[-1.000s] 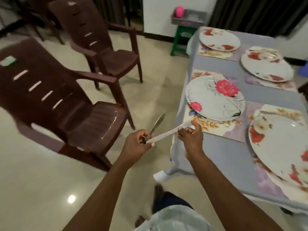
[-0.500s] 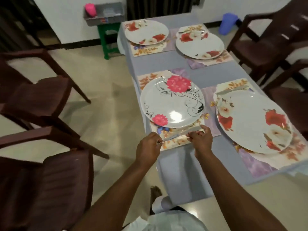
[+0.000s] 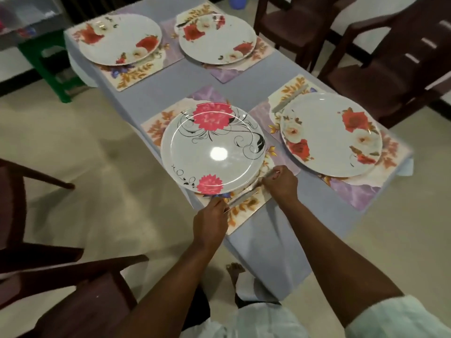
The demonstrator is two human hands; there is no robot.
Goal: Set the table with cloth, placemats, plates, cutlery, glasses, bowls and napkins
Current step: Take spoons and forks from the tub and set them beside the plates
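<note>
A grey-blue cloth (image 3: 305, 211) covers the table, with floral placemats and several flowered plates on it. The nearest plate (image 3: 212, 152), white with pink flowers, sits on a placemat (image 3: 246, 211) at the table's near corner. A long thin knife (image 3: 244, 192) lies low along that plate's near rim, over the placemat. My left hand (image 3: 211, 220) pinches its near end and my right hand (image 3: 280, 182) pinches its far end. Another piece of cutlery (image 3: 289, 98) lies on the mat beside the right plate (image 3: 329, 132).
Two more plates (image 3: 119, 42) (image 3: 217, 37) sit on mats at the far end. Dark brown chairs stand at the near left (image 3: 73, 301) and along the right side (image 3: 390, 69). A green stool (image 3: 48, 69) is by the far left corner. My bare foot (image 3: 234, 272) is under the cloth's hanging edge.
I have turned from the chairs to face the table. Both hands brought the knife down from mid-air to the placemat at the near plate's edge.
</note>
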